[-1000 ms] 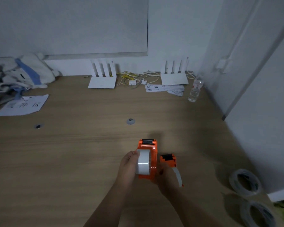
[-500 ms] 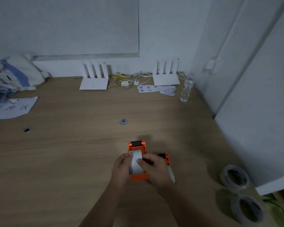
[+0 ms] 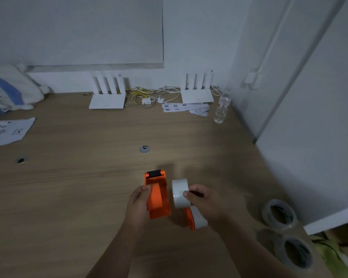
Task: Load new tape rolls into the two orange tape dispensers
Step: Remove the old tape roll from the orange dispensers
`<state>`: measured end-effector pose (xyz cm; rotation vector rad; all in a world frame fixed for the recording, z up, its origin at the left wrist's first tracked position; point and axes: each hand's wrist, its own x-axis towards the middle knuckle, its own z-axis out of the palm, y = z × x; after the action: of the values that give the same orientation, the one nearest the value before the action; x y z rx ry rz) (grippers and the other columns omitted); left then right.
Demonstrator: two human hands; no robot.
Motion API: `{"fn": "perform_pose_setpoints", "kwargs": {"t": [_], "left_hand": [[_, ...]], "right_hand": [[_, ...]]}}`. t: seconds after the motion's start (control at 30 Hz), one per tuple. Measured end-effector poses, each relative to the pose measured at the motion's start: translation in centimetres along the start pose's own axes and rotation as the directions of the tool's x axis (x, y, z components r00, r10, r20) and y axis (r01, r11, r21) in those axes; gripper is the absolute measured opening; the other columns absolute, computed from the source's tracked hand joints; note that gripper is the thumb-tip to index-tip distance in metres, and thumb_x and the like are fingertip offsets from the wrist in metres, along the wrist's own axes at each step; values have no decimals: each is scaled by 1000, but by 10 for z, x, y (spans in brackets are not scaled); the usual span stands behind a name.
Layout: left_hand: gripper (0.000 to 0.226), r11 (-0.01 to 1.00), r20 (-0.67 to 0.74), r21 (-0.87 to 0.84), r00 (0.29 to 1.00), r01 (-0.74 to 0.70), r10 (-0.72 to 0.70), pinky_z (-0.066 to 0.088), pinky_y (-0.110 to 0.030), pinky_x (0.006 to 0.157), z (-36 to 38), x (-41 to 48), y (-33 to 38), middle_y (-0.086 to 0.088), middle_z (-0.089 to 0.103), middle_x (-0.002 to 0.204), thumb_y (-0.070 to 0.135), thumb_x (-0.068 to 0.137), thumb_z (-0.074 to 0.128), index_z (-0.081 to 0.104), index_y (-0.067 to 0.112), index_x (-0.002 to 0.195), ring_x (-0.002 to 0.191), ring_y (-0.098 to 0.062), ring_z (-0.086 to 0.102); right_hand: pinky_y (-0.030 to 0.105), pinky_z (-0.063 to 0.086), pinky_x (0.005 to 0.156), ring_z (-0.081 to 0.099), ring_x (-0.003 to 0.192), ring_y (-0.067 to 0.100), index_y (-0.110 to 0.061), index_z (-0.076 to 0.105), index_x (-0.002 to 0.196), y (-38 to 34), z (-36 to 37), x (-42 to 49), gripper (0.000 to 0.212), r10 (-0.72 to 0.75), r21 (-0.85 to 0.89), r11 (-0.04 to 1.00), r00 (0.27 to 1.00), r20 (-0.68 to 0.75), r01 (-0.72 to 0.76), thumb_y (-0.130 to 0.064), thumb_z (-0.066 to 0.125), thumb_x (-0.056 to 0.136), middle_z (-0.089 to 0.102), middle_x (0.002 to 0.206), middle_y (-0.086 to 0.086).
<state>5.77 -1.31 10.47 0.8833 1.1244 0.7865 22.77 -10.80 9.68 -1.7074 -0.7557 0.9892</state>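
Empty orange plastic tape dispenser [image 3: 157, 194] held beside a white tape roll [image 3: 180, 193], above the wooden worktop [image 3: 68, 187].

Left hand [image 3: 138, 207] wrapped around the dispenser; right hand [image 3: 206, 203] just right, fingers [image 3: 191, 192] pinching the roll. Below it, second orange dispenser [image 3: 195, 218] with tape. Far right, near edge: two clear tape rolls [image 3: 279, 214].

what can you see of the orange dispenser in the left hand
The orange dispenser looks like moulded plastic, an open-sided shell with a black strip across its far end. Its cradle is empty: no roll sits inside. It points away from the person, just above the wooden table. The left hand grips its near left side; the white roll in the right hand is beside it.
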Motion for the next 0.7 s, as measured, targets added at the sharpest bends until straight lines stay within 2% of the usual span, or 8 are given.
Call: {"fn": "perform_pose_setpoints", "kwargs": {"t": [0.1,0.2,0.27,0.33,0.4,0.47,0.57,0.7], "left_hand": [[24,999,-10,36,1000,3,-2,47,-25,51,0,6,-5,9,61,50,14,97,51,59,13,74,48,-6,56],[25,998,-19,58,1000,-5,6,43,-28,54,3,9,-9,9,59,48,15,96,52,58,14,71,47,-6,53],[26,998,-20,54,1000,-11,12,44,-24,49,6,10,-10,9,58,47,15,96,52,57,13,71,44,-4,53],[26,999,-22,47,1000,-14,15,43,-23,49,8,10,-10,9,58,47,14,96,52,56,13,71,42,-1,52],[27,999,-27,48,1000,-13,14,40,-28,55,8,11,-10,9,59,47,13,96,51,57,14,70,42,0,52],[27,999,-40,44,999,-7,9,39,-31,59,8,11,-12,7,60,51,12,96,52,57,14,69,44,-1,54],[19,999,-39,32,999,0,1,42,-31,61,7,12,-15,-5,61,68,13,96,52,60,8,80,53,-7,57],[14,1000,-47,28,999,13,-12,45,-34,67,4,16,-21,-13,61,81,16,96,53,62,5,92,70,-21,56]], "right_hand": [[22,45,60,56,60,1,-18,69,71,2,-26,5,15,-44,-77,996,999,-25,41,-14,70,85,61,63,-12],[14,42,56,52,56,-1,-7,68,73,6,-49,9,13,-70,-163,985,994,-79,56,-9,68,86,59,64,-9],[24,46,60,57,61,5,-10,69,79,14,-66,17,12,-97,-297,953,987,-127,56,-20,69,84,65,69,-5],[33,47,62,63,68,16,-14,70,81,23,-84,27,16,-125,-524,851,982,-144,32,-29,70,82,69,72,0],[31,43,61,64,71,21,-11,68,81,30,-99,37,18,-165,-688,725,978,-128,33,-28,71,82,69,73,3],[31,47,63,67,76,24,-17,64,80,37,-112,46,15,-159,-798,601,986,-57,50,-32,67,83,70,78,3],[34,44,62,67,82,33,-21,53,74,53,-124,57,20,-121,-889,449,992,42,93,-37,59,85,69,84,7],[36,50,71,65,96,35,-14,65,89,72,-125,71,23,-149,-930,347,986,74,122,-35,55,91,69,104,12]]}}
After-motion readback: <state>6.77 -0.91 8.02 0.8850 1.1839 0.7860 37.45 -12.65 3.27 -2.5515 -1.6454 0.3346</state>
